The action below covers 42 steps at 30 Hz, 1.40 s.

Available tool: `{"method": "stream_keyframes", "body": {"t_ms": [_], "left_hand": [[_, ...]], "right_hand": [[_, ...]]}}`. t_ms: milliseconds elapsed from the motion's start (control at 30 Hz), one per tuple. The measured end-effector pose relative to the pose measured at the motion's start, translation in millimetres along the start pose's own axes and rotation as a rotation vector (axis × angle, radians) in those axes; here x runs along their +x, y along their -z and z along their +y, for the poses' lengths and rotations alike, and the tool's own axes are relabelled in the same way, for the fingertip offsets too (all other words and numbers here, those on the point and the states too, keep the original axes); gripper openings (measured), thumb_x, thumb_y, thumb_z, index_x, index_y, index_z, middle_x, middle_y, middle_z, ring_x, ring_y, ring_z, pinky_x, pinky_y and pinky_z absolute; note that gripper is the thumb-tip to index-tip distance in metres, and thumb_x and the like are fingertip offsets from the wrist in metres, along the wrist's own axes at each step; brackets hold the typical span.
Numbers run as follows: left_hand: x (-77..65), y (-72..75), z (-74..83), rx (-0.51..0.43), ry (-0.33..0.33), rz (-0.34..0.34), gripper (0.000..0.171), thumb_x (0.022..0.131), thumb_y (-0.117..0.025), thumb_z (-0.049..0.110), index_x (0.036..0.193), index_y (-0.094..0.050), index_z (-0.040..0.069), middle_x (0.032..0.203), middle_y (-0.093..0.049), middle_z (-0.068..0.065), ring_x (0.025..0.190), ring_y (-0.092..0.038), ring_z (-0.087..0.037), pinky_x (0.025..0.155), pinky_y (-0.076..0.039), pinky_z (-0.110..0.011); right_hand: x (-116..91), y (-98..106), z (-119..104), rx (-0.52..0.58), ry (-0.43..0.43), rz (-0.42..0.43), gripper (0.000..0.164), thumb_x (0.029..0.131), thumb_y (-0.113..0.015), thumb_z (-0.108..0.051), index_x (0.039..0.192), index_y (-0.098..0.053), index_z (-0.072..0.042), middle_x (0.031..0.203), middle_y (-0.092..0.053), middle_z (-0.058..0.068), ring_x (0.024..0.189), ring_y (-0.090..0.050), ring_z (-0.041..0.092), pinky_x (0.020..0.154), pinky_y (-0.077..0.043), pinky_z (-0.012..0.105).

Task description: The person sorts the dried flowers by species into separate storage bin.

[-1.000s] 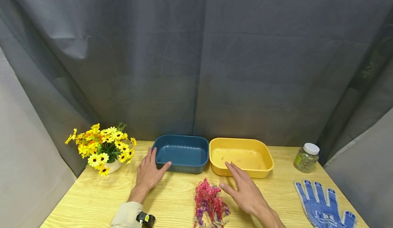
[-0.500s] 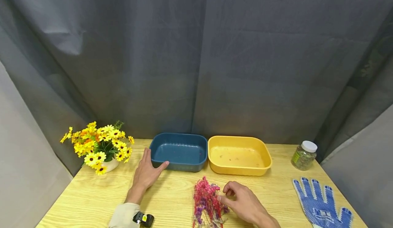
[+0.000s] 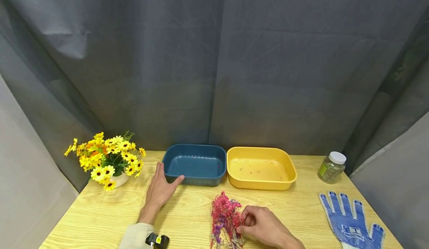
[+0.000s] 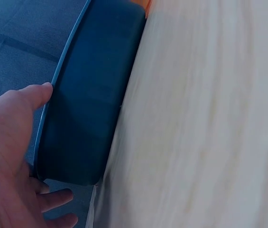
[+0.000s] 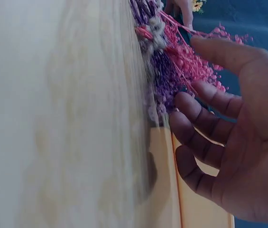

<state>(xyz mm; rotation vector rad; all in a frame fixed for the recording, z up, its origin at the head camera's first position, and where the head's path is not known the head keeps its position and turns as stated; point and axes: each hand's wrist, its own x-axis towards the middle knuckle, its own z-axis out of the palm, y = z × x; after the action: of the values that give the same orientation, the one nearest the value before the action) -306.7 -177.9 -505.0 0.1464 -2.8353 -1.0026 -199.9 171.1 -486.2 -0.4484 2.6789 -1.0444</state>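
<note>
Left hand [image 3: 159, 190] spreads against the blue tub [image 3: 202, 181] ahead, presumably steadying it; right hand [image 3: 266, 226] curves at dried flowers [image 3: 223, 211], any pinch indiscernible.

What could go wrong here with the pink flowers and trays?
The right hand is at the pink flowers, which look delicate and might snap or shed bits. The left hand touches the blue tray, so a push could tilt it or bump the yellow tray.
</note>
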Motion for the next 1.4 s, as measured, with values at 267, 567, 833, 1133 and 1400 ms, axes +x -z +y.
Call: {"method": "stream_keyframes", "body": {"t_ms": [267,567,833,1133,1400], "left_hand": [[-2.5,0.8,0.6,0.012,0.001,0.002,0.110,0.081,-0.055,0.073,0.156,-0.009,0.007,0.165,0.000,-0.010,0.144,-0.023,-0.043,0.109,-0.031,-0.060],[-2.1,1.8,0.4,-0.008,0.000,0.005,0.109,0.082,-0.056,0.072,0.156,-0.008,0.008,0.165,0.000,-0.009,0.146,-0.020,-0.042,0.111,-0.028,-0.060],[-4.2,4.2,-0.7,-0.115,0.006,0.037,0.108,0.081,-0.063,0.066,0.155,-0.012,0.007,0.160,-0.018,-0.019,0.144,-0.026,-0.041,0.111,-0.030,-0.059],[-5.0,2.4,0.6,-0.112,0.025,0.036,0.108,0.080,-0.064,0.066,0.154,-0.013,0.007,0.157,-0.024,-0.020,0.140,-0.032,-0.043,0.107,-0.033,-0.060],[-2.7,2.3,1.4,-0.107,0.017,0.033,0.106,0.081,-0.064,0.064,0.154,-0.012,0.007,0.157,-0.024,-0.020,0.140,-0.033,-0.043,0.107,-0.034,-0.060]], "right_hand": [[-1.2,-5.8,0.1,0.004,-0.108,-0.020,0.037,0.074,-0.078,-0.050,0.083,-0.058,-0.020,0.069,-0.055,-0.007,0.062,-0.048,0.007,0.053,-0.035,0.022],[-0.4,-7.7,1.3,-0.013,-0.088,-0.041,0.028,0.078,-0.075,-0.047,0.072,-0.062,-0.022,0.064,-0.056,-0.010,0.057,-0.047,0.006,0.052,-0.035,0.021],[-0.7,-5.0,3.7,0.164,-0.097,-0.038,0.021,0.085,-0.070,-0.033,0.074,-0.063,-0.017,0.064,-0.056,-0.006,0.057,-0.044,0.010,0.054,-0.036,0.024],[-3.3,17.4,2.4,0.304,-0.121,-0.007,0.021,0.087,-0.071,-0.028,0.084,-0.061,-0.009,0.074,-0.060,0.000,0.061,-0.047,0.011,0.052,-0.038,0.023],[0.4,23.6,1.8,0.441,-0.088,0.027,0.029,0.083,-0.075,-0.018,0.102,-0.062,-0.001,0.081,-0.068,0.004,0.074,-0.065,0.016,0.061,-0.050,0.025]]}}
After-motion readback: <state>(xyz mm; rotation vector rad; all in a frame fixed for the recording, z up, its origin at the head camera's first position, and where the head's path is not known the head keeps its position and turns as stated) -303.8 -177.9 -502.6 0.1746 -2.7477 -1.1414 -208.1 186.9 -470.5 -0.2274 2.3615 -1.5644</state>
